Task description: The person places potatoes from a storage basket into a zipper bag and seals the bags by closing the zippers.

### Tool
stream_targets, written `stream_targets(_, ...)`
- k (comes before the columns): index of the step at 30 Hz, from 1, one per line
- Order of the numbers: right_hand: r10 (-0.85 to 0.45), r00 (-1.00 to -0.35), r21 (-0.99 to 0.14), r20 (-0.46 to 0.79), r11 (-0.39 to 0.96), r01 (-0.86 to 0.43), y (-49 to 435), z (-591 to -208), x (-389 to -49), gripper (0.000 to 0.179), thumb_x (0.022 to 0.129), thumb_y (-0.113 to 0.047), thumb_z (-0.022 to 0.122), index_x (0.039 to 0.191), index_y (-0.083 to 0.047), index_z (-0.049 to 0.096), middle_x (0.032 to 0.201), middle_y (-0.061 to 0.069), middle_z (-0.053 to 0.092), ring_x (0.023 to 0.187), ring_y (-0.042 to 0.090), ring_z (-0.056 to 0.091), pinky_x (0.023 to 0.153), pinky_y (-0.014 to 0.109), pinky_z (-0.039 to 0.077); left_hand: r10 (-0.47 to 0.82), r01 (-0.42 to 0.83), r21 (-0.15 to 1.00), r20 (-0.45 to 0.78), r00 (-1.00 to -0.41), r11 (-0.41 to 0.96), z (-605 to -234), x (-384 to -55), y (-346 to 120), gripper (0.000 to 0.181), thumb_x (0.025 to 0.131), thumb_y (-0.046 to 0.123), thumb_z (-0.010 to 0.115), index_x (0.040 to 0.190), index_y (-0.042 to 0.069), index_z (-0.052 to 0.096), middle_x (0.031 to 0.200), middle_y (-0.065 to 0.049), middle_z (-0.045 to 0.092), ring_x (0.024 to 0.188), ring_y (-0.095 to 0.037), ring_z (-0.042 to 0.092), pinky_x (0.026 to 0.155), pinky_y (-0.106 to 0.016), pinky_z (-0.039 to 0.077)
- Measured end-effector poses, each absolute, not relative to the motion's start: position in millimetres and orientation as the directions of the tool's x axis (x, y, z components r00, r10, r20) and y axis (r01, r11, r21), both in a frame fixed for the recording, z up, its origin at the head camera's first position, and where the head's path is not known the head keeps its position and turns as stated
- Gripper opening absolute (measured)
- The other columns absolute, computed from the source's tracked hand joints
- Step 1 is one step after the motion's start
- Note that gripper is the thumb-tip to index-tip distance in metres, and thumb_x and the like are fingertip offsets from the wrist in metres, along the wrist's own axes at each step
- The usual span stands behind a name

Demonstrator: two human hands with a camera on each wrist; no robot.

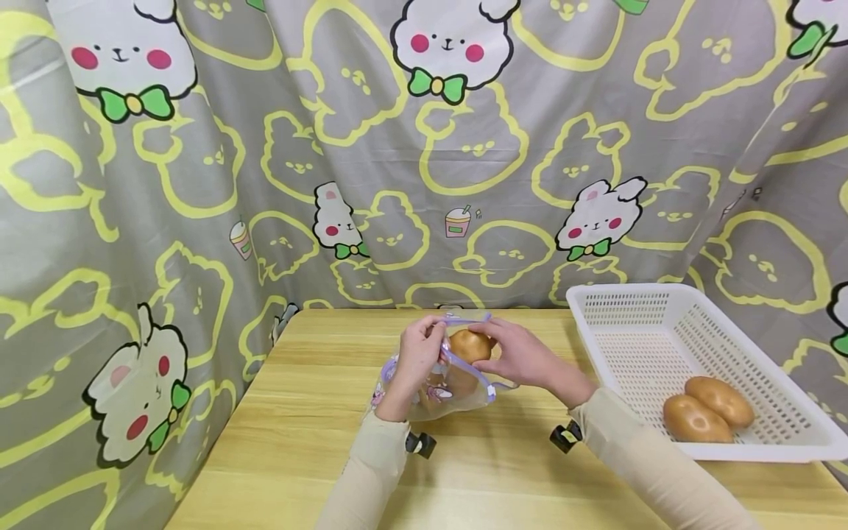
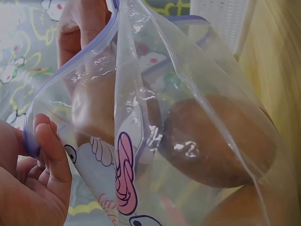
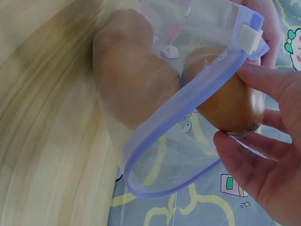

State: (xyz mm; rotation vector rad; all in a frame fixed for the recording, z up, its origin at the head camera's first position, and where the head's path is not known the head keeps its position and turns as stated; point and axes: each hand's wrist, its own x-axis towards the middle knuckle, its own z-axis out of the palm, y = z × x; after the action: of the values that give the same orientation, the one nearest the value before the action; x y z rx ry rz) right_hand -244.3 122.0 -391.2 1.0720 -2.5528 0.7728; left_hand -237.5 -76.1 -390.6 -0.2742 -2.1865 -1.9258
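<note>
A clear zipper bag (image 1: pixel 457 401) with a purple rim, a white slider and printed cartoon figures stands over the wooden table, its mouth spread. My left hand (image 1: pixel 417 357) pinches the bag's rim, thumb and fingers on the purple edge in the left wrist view. With thumb and fingertips, my right hand (image 1: pixel 526 357) grips a smooth brown potato (image 3: pixel 233 108) at the mouth, part of it inside behind the purple strip. Two more potatoes (image 3: pixel 131 87) lie lower in the bag, seen through the plastic and overlapping each other.
To the right, a white perforated plastic basket (image 1: pixel 629 289) stands on the wooden table (image 1: pixel 278 449), with two potatoes (image 1: pixel 718 401) near its front wall. A grey curtain (image 1: pixel 424 250) with cartoon bears hangs behind the table and along both sides.
</note>
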Motion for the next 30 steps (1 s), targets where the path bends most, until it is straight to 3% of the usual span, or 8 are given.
stream_targets(5, -0.555, -0.703, -0.349, 0.445, 0.616, -0.707, 120.0, -390.5, -243.2, 0.059, 0.072, -0.026, 0.083, 0.123, -0.007, 0.060, 0.103, 0.004, 0.061, 0.077, 0.015, 0.059, 0.062, 0.022, 0.051, -0.006, 0.288, 0.950, 0.291, -0.957, 0.117, -390.5, -237.0, -74.8, 0.019, 0.094, 0.004, 0.051, 0.101, -0.005, 0.066, 0.056, -0.001, 0.054, 0.039, -0.006, 0.047, 0.036, -0.019, 0.045)
stream_targets(13, -0.512, -0.716, -0.338, 0.474, 0.646, -0.685, 115.4, -391.8, -244.0, 0.059, 0.072, -0.025, 0.084, 0.122, -0.006, 0.060, 0.110, 0.008, 0.061, 0.083, 0.017, 0.061, 0.067, 0.027, 0.055, 0.007, 0.290, 0.950, 0.291, -0.957, 0.115, -389.7, -237.9, -74.1, 0.019, 0.095, 0.004, 0.050, 0.100, -0.006, 0.066, 0.057, -0.002, 0.055, 0.039, -0.007, 0.048, 0.036, -0.017, 0.045)
stream_targets(17, -0.514, -0.711, -0.359, 0.481, 0.624, -0.694, 114.6, -392.7, -245.3, 0.057, 0.074, -0.020, 0.082, 0.123, -0.003, 0.060, 0.112, 0.011, 0.060, 0.078, 0.016, 0.062, 0.061, 0.022, 0.054, 0.025, 0.277, 0.955, 0.276, -0.961, 0.106, -384.0, -235.7, -74.7, 0.020, 0.096, 0.002, 0.049, 0.102, -0.009, 0.064, 0.058, -0.008, 0.056, 0.039, -0.008, 0.048, 0.037, -0.019, 0.046)
stream_targets(22, -0.518, -0.715, -0.433, 0.469, 0.571, -0.697, 114.5, -392.4, -246.1, 0.046, 0.076, -0.006, 0.078, 0.119, 0.000, 0.061, 0.109, 0.011, 0.061, 0.073, 0.014, 0.065, 0.057, 0.016, 0.052, 0.030, 0.271, 0.955, 0.270, -0.962, 0.123, -364.0, -221.3, -74.1, 0.020, 0.095, 0.000, 0.049, 0.102, -0.014, 0.062, 0.063, -0.019, 0.058, 0.040, -0.009, 0.049, 0.039, -0.023, 0.049)
stream_targets(30, -0.489, -0.733, -0.471, 0.474, 0.563, -0.680, 113.2, -391.6, -247.3, 0.026, 0.077, -0.002, 0.076, 0.102, -0.002, 0.066, 0.097, 0.009, 0.065, 0.075, 0.015, 0.066, 0.064, 0.023, 0.056, 0.023, 0.281, 0.950, 0.281, -0.960, 0.136, -355.5, -213.2, -72.1, 0.019, 0.094, -0.002, 0.048, 0.102, -0.015, 0.061, 0.065, -0.025, 0.059, 0.040, -0.007, 0.048, 0.040, -0.029, 0.051)
